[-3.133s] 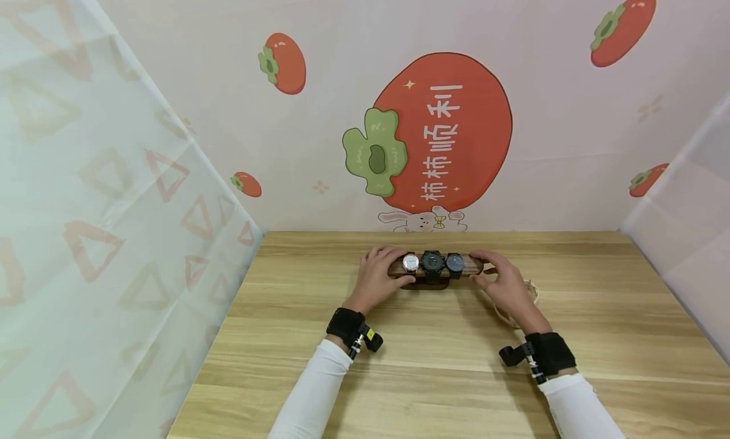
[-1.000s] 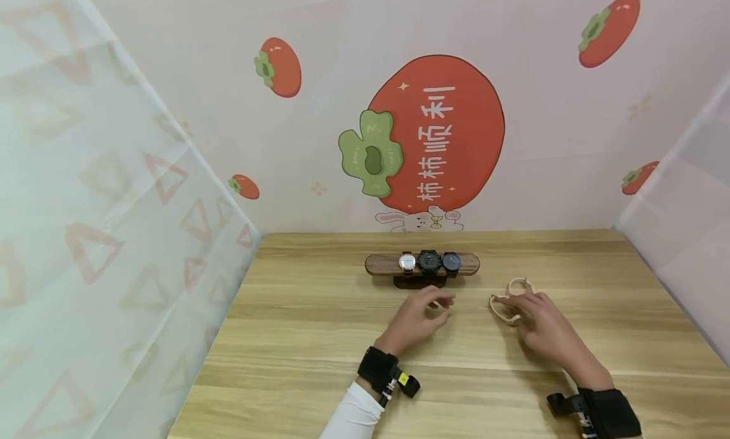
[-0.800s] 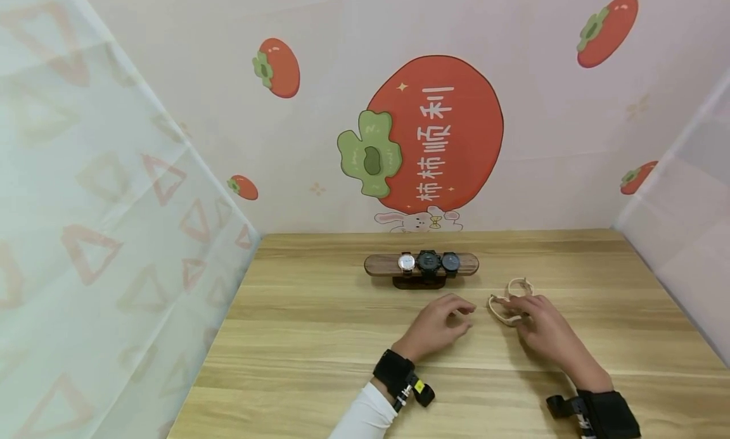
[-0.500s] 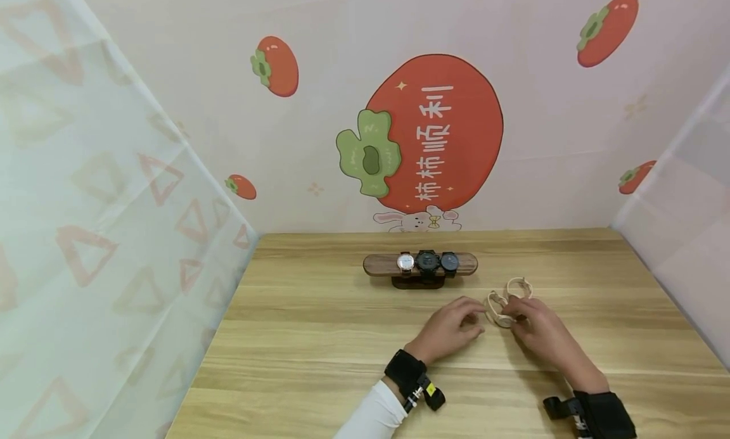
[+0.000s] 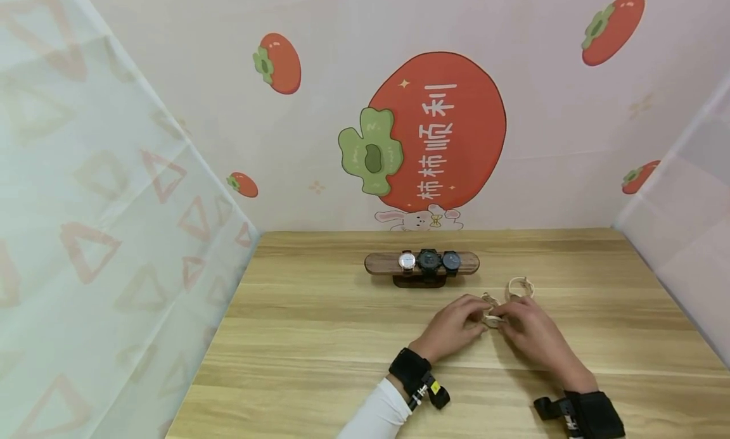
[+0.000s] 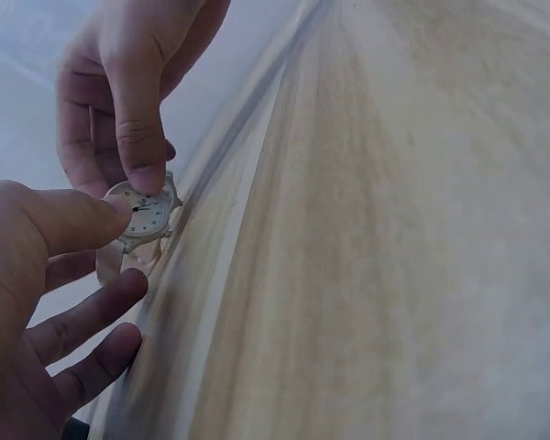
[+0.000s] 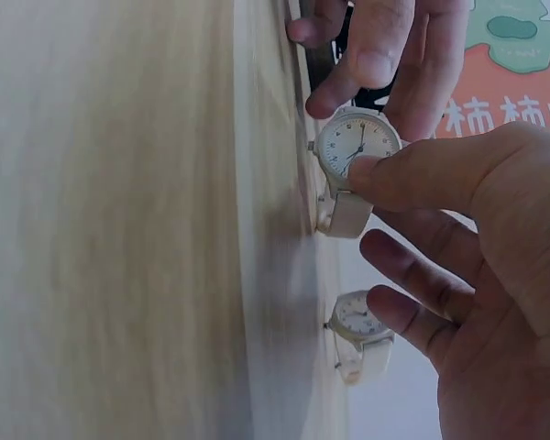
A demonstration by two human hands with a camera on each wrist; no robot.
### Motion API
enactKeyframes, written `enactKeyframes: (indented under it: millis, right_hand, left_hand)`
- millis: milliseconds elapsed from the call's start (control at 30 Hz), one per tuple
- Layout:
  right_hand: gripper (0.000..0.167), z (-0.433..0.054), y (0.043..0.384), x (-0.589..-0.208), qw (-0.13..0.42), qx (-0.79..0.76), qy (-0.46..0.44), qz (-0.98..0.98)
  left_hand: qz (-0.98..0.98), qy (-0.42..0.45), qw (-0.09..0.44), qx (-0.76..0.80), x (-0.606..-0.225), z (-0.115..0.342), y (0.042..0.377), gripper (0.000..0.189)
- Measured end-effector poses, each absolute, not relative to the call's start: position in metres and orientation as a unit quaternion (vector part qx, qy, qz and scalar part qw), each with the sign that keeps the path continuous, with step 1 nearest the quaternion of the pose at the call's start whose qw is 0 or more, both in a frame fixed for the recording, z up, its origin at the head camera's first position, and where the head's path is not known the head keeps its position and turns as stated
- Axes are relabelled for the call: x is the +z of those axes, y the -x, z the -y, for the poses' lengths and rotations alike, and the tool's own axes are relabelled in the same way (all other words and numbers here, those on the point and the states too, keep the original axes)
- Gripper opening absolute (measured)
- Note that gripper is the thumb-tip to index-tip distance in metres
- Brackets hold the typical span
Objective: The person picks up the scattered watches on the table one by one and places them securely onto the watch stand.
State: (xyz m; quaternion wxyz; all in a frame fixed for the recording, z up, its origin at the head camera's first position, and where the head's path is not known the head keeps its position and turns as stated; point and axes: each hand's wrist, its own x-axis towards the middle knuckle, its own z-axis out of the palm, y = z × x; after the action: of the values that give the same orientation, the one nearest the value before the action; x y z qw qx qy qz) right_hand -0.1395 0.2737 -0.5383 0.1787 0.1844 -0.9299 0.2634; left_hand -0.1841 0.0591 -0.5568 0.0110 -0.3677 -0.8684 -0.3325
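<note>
My right hand (image 5: 536, 337) pinches a wristwatch with a pale dial and cream strap (image 7: 353, 142), its thumb across the dial. The strap is closed in a loop below the dial. From the other side my left hand (image 5: 453, 328) reaches up to this watch, fingers loosely bent and fingertips right at its edge. In the right wrist view a gap shows between the left thumb and the dial. A second cream watch (image 7: 357, 316) sits on the table beside the right hand, its strap looped. Part of the held watch is hidden behind the fingers.
A dark wooden watch stand (image 5: 379, 263) stands at the back of the table (image 5: 296, 337). It bears three watches: a white-dialled one (image 5: 407, 261), a bulky black one (image 5: 429, 260) and a dark one (image 5: 451, 261). A printed backdrop (image 5: 536, 109) rises behind.
Both hands have left the watch stand. The right hand took hold of a cream watch and shifted it slightly left; the left hand moved right to meet it.
</note>
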Motion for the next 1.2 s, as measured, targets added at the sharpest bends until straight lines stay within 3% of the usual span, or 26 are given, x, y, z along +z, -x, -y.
enactKeyframes:
  millis: [200,500,733,1200]
  right_hand:
    - [0.037,-0.269,0.139,-0.538,0.183,0.27,-0.189,0.926]
    - [0.036,-0.265,0.14,-0.532,0.145,0.299,-0.175,0.927]
    - [0.032,-0.261,0.147,-0.532,0.152,0.325,-0.207,0.91]
    - [0.028,-0.239,0.161,-0.517,0.106,0.346,-0.202,0.91]
  left_hand:
    - [0.866,0.353,-0.003,-0.353,-0.559,-0.06,0.185,0.035]
    - [0.865,0.33,-0.012,-0.377,-0.558,-0.051,0.188,0.017]
    - [0.857,0.323,-0.027,-0.4,-0.556,-0.044,0.187,0.014]
    - [0.825,0.28,-0.068,-0.485,-0.554,-0.016,0.194,0.022]
